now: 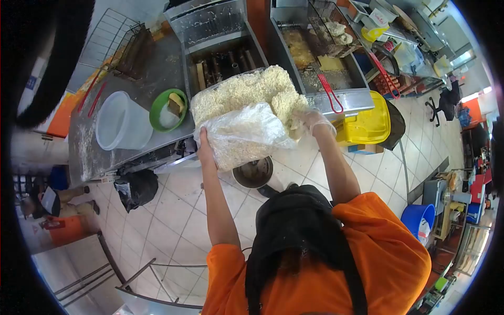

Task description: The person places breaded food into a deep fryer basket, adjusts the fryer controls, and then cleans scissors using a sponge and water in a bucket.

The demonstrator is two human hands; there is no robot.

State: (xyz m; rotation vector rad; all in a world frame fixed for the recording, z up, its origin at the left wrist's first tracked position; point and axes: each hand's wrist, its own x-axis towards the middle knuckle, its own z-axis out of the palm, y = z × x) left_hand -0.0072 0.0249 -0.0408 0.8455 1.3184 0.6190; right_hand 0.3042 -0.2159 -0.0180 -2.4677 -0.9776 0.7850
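A wide heap of pale, crumbly breading [241, 92] lies in front of the fryers. Along its near side sits a clear plastic bag [247, 131] with more of the pale crumbs showing through. My left hand [206, 149] grips the bag at its left side, the fingertips partly hidden against the plastic. In a clear disposable glove, my right hand [315, 122] closes on a crumb-coated piece [289, 107] at the right end of the heap. That hand's fingertips are partly covered by crumbs.
Left on the metal counter [86, 128] stand a clear tub [121, 121] and a green bowl [176, 93]. Behind are two fryers [223, 63], one with a red-handled basket [328, 92]. A yellow bin [375, 118] stands right; a metal pot [253, 172] sits below.
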